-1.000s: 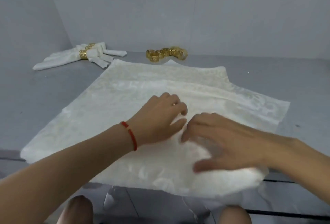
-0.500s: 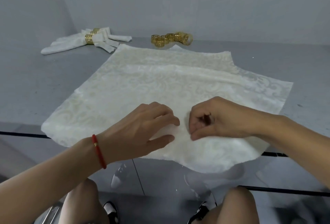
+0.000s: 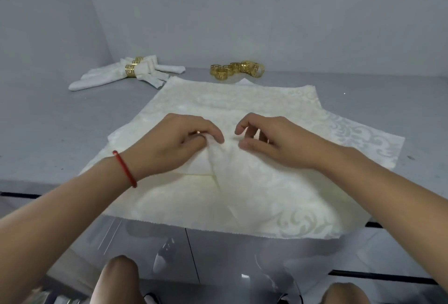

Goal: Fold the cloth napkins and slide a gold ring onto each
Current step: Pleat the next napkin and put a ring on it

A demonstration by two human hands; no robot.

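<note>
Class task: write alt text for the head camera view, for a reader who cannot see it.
Two hands work a cream patterned napkin spread on a grey table; the left hand pinches up a fold while the right hand hovers beside it. Behind lie ringed napkins and loose gold rings.

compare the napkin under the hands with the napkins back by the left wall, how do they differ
The napkin under the hands lies spread nearly flat, while the ringed napkins are gathered into narrow bundles. The spread napkin carries no ring; the bundles wear gold rings. The left hand pinches a raised fold at the spread napkin's middle, with the right hand beside it; nothing touches the bundles. Both are pale, whitish cloth on the grey table.
</note>
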